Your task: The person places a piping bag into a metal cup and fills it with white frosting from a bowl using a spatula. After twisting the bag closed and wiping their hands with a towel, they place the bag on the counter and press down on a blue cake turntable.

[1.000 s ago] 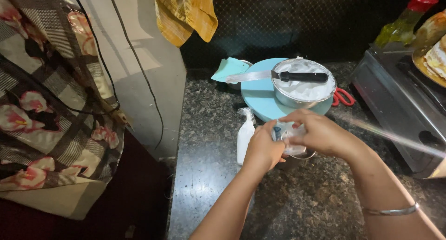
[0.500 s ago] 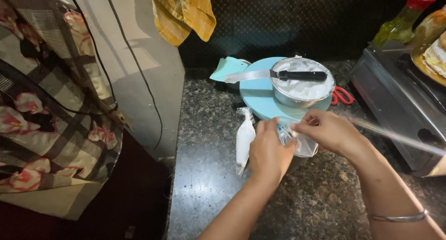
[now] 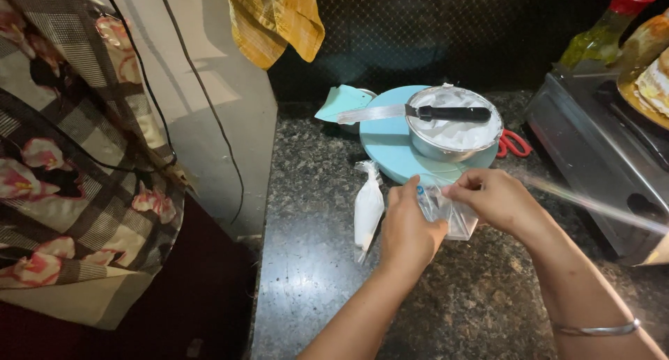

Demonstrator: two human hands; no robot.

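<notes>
Since the earlier frame both hands have drawn slightly apart and dropped a little toward the near edge of the counter (image 3: 446,297), and the clear bag (image 3: 446,210) between them is stretched wider. Left hand (image 3: 408,227) is closed on the bag's left edge, fingers curled over it with the thumb side up. Right hand (image 3: 495,200) pinches the bag's right edge between thumb and fingertips — the rest of that hand is loosely curled. So the bag hangs between the two hands, just above the dark speckled counter, in front of the turntable (image 3: 390,144).

Just left of the left hand lies a filled white piping bag (image 3: 368,207), tip pointing toward the near edge. On the pale blue turntable stands a steel bowl (image 3: 453,130) of white cream, with a black-handled palette knife (image 3: 418,113) laid across its rim. A teal scraper (image 3: 341,102) sits behind the turntable's left side; red scissor handles (image 3: 514,144) show to the right of the bowl. A yellow cloth (image 3: 279,18) hangs above — at far right, a red-capped bottle (image 3: 603,32).
</notes>
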